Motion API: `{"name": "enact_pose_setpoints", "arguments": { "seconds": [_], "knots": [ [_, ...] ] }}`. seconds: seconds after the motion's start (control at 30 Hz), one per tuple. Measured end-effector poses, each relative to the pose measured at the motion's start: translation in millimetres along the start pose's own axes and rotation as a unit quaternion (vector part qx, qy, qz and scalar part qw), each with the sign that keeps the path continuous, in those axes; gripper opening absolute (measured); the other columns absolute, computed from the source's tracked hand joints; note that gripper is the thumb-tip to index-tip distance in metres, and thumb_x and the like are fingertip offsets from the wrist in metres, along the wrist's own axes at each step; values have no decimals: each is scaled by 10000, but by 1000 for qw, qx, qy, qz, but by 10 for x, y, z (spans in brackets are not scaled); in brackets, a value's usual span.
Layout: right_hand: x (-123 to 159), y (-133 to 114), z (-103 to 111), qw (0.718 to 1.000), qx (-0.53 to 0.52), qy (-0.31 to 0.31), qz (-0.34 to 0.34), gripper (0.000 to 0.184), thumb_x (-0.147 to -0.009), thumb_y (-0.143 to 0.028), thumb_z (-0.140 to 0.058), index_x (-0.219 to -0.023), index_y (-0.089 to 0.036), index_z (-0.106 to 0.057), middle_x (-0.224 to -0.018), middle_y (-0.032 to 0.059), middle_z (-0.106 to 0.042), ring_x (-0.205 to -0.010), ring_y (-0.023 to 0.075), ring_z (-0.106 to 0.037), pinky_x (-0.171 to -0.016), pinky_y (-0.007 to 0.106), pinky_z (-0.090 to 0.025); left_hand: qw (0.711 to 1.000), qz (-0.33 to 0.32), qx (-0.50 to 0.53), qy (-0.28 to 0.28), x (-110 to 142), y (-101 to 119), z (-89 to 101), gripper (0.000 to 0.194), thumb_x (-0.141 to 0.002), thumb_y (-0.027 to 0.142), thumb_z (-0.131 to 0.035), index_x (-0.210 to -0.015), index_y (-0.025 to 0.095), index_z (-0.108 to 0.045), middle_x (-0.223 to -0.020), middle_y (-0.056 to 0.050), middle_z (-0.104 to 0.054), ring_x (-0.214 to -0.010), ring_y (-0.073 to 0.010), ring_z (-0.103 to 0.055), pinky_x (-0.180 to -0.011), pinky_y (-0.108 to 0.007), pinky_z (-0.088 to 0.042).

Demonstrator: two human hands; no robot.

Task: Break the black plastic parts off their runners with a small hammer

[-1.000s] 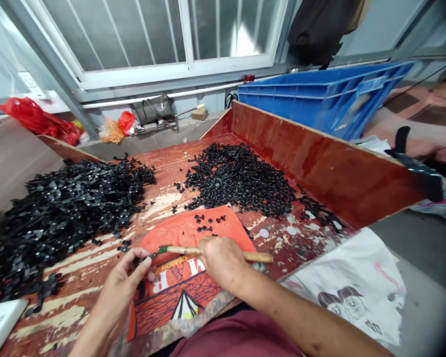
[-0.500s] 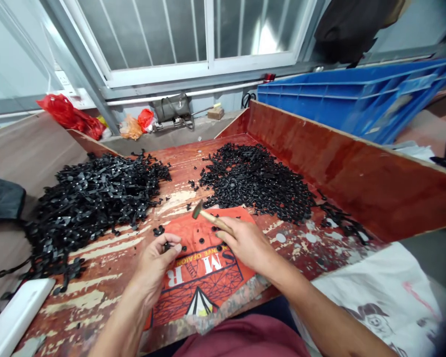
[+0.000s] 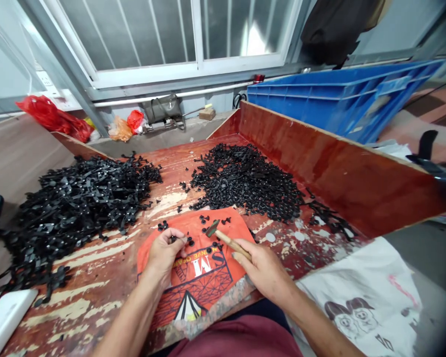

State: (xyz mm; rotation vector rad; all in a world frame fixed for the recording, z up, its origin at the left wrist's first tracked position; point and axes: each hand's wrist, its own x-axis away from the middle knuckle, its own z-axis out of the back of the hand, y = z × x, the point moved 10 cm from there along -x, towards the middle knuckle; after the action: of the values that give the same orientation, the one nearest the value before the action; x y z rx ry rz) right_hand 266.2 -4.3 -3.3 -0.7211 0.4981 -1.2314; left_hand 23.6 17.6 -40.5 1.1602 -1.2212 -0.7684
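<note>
My right hand [image 3: 260, 260] is wrapped around the wooden handle of a small hammer [image 3: 230, 242]. Its dark metal head is raised over a red printed cloth [image 3: 204, 282] on the bench. On the cloth's left side, my left hand [image 3: 161, 255] is closed in a pinch on a small black part, mostly hidden by the fingers. Several small black round-headed pieces [image 3: 189, 241] lie just right of those fingertips. More of them [image 3: 204, 219] are scattered over the upper cloth.
A pile of black strap-like parts [image 3: 92, 193] covers the bench's left side. Smaller black parts [image 3: 245, 183] are heaped beyond the cloth. Red-brown boards [image 3: 338, 163] wall the right side, with a blue crate [image 3: 301, 106] behind. A white box-like object [image 3: 9, 315] lies front left.
The hammer has swung lower and to the right over the cloth. My left hand has shifted slightly right along it. Small pieces on the cloth lie differently, and the view has turned a little right.
</note>
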Motion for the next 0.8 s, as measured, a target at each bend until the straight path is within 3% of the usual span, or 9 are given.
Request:
{"name": "enact_pose_setpoints", "arguments": {
  "seconds": [0.2, 0.3, 0.4, 0.6, 0.8],
  "knots": [
    [27, -42, -38, 1000, 16, -18, -4, 338, -964, -300, -451, -1220, -283, -672, -858, -3, -737, -704, 178, -650, -597, 244, -428, 1000, 14, 10, 13, 9, -78, 8, 317, -529, 268, -790, -704, 167, -546, -552, 41, -626, -420, -93, -581, -429, -169, -433],
    [15, -208, -12, 1000, 1, -22, 19, 401, -990, -287, -424, -1349, -373, -580, -1123, -13, -740, -923, 199, -700, -759, 281, -505, 1000, 27, 9, 3, 15, -95, -3, 316, -533, 272, -783, -699, 166, -536, -534, 37, -622, -405, -90, -570, -428, -181, -462],
    [-24, -433, 22, 998, 7, -27, 58, 488, -998, -250, -408, -1443, -447, -447, -1341, -37, -638, -1103, 205, -665, -917, 333, -511, 998, 64, 10, -15, 20, -159, -23, 316, -560, 282, -766, -728, 176, -520, -508, 39, -614, -356, -81, -518, -389, -200, -469],
    [-91, -647, 33, 992, 74, 19, 104, 491, -1008, -259, -391, -1488, -362, -413, -1286, 22, -672, -1024, 218, -693, -931, 360, -530, 998, 60, 3, -28, 22, -224, -37, 374, -615, 361, -770, -777, 205, -472, -473, 78, -557, -310, -79, -466, -312, -183, -406],
    [-105, -548, -187, 981, 165, -27, 98, 540, -988, -224, -426, -1494, -404, -382, -1078, 16, -751, -892, 224, -724, -764, 325, -562, 997, 17, -64, -29, 73, -213, -50, 322, -727, 444, -664, -794, 219, -444, -481, 96, -527, -282, -82, -458, -274, -167, -348]
  ]
}}
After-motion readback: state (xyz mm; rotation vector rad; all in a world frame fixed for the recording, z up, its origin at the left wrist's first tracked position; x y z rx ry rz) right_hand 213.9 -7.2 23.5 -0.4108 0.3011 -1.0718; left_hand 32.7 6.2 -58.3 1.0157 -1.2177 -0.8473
